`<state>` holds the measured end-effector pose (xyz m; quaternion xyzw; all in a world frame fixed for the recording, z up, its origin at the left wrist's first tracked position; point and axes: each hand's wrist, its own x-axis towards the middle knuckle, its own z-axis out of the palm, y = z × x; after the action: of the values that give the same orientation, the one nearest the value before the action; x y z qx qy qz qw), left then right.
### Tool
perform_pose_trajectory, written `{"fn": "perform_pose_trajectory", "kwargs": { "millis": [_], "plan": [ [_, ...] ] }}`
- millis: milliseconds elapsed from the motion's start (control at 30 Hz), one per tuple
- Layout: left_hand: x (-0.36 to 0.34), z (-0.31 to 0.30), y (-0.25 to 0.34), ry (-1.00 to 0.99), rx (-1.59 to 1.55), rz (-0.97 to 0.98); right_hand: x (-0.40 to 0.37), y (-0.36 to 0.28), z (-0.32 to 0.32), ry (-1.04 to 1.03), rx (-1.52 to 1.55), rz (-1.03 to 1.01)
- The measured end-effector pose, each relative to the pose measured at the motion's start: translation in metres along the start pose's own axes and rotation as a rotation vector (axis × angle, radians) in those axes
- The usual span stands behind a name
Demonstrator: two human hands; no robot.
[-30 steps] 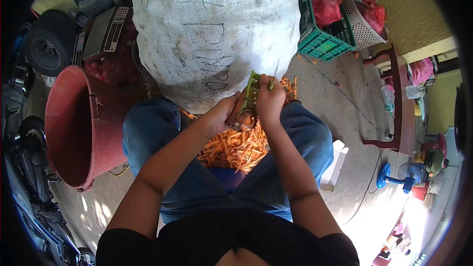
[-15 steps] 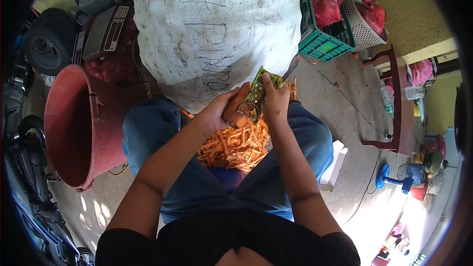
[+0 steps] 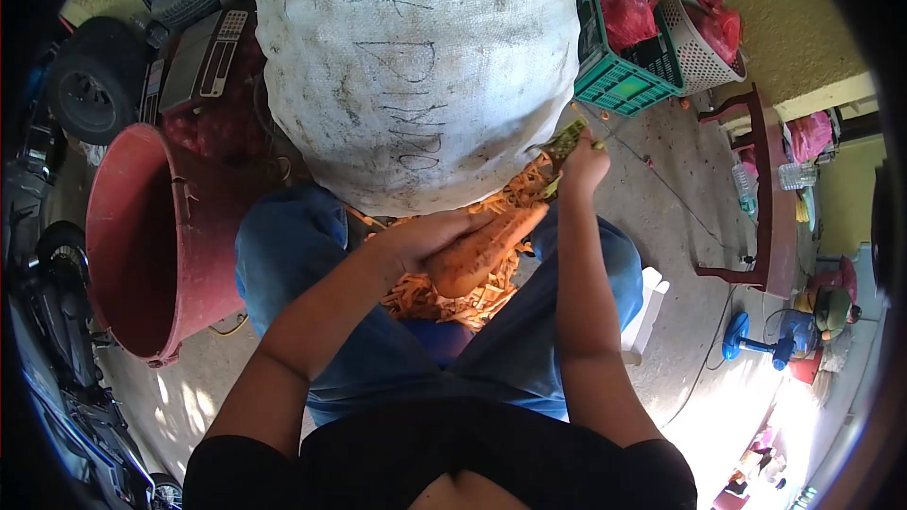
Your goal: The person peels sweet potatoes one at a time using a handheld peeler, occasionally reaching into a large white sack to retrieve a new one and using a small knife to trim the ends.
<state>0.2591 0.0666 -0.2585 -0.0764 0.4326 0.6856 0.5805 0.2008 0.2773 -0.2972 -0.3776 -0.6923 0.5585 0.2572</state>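
My left hand (image 3: 427, 238) is wrapped round a thick orange carrot (image 3: 482, 255), which lies tilted across the space between my knees. Its surface is partly brown and rough. To the right, my right hand (image 3: 586, 168) grips a green peeler (image 3: 564, 144) with small holes in its body. Peeler and carrot are apart. Beneath the carrot, a heap of orange carrot peelings (image 3: 444, 300) fills the gap between my legs, with more peelings up against the sack. What holds the heap is mostly hidden.
A large white woven sack (image 3: 416, 66) bulges in front of my knees. At left stands a tilted red bin (image 3: 203, 246), with a scale (image 3: 203, 61) behind it. A green crate (image 3: 624, 85) is at the back right. A white box (image 3: 644, 316) lies beside my right knee.
My right hand has moved right and up with the peeler, away from the carrot. My left hand has turned the carrot, so its tip now points up and right.
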Motion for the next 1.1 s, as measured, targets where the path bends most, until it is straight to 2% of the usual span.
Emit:
{"fn": "perform_pose_trajectory", "kwargs": {
  "millis": [33, 100, 133, 167, 200, 267, 300, 367, 433, 500, 533, 567, 633, 667, 700, 767, 833, 867, 900, 933, 967, 1100],
  "plan": [
    [0.001, -0.001, 0.001, -0.004, 0.002, -0.003, 0.001, 0.004, -0.001, 0.005, -0.001, 0.001],
    [0.008, -0.008, 0.004, 0.096, -0.2, 0.1, -0.009, 0.0, -0.002, -0.043, 0.091, -0.079],
    [0.016, -0.021, 0.004, -0.062, -0.3, 0.134, -0.03, -0.013, -0.001, -0.153, 0.25, -0.028],
    [0.024, -0.029, 0.001, -0.061, -0.304, 0.138, -0.033, 0.005, 0.006, -0.233, 0.283, -0.159],
    [0.027, -0.031, 0.002, -0.061, -0.351, 0.183, -0.061, -0.017, 0.004, -0.346, 0.333, 0.005],
    [0.036, -0.037, 0.001, -0.138, -0.418, 0.287, -0.088, -0.024, 0.004, -0.427, 0.165, -0.152],
    [0.035, -0.037, 0.001, -0.138, -0.418, 0.288, -0.095, -0.021, 0.005, -0.463, 0.083, -0.299],
    [0.033, -0.035, -0.002, -0.033, -0.508, 0.216, -0.109, -0.021, 0.01, -0.383, 0.038, -0.496],
    [0.038, -0.042, -0.004, 0.023, -0.49, 0.196, -0.109, -0.026, 0.007, -0.411, -0.004, -0.438],
    [0.036, -0.047, -0.001, -0.065, -0.334, 0.174, -0.097, -0.024, 0.007, -0.369, -0.104, -0.407],
    [0.032, -0.041, -0.001, -0.067, -0.335, 0.172, -0.081, -0.014, 0.01, -0.275, -0.082, -0.49],
    [0.026, -0.032, -0.002, -0.096, -0.206, 0.099, -0.051, -0.003, 0.008, -0.196, -0.171, -0.339],
    [0.018, -0.018, -0.004, -0.124, -0.069, 0.024, -0.003, 0.004, -0.003, 0.005, -0.253, -0.258],
    [0.016, -0.013, -0.007, -0.023, -0.094, 0.041, 0.003, -0.003, -0.009, 0.009, -0.1, -0.104],
    [0.013, -0.009, -0.007, 0.076, -0.123, 0.059, 0.0, -0.009, -0.01, 0.014, -0.1, -0.101],
    [0.01, -0.012, 0.005, 0.089, -0.171, 0.072, -0.015, -0.017, -0.011, -0.075, 0.029, -0.138],
    [0.018, -0.026, 0.006, -0.104, -0.301, 0.045, -0.053, -0.027, -0.006, -0.272, 0.174, -0.133],
    [0.024, -0.034, 0.002, -0.174, -0.357, 0.122, -0.065, -0.019, 0.0, -0.352, 0.178, -0.186],
    [0.028, -0.036, 0.0, -0.171, -0.355, 0.12, -0.081, -0.022, 0.0, -0.414, 0.081, -0.207],
    [0.033, -0.036, -0.002, -0.132, -0.445, 0.147, -0.094, -0.029, -0.001, -0.444, -0.002, -0.346],
    [0.037, -0.037, -0.003, -0.093, -0.537, 0.175, -0.101, -0.019, 0.005, -0.394, -0.007, -0.484],
    [0.037, -0.044, -0.015, -0.114, -0.514, 0.149, -0.098, -0.012, 0.008, -0.347, -0.06, -0.524]
  ]
}}
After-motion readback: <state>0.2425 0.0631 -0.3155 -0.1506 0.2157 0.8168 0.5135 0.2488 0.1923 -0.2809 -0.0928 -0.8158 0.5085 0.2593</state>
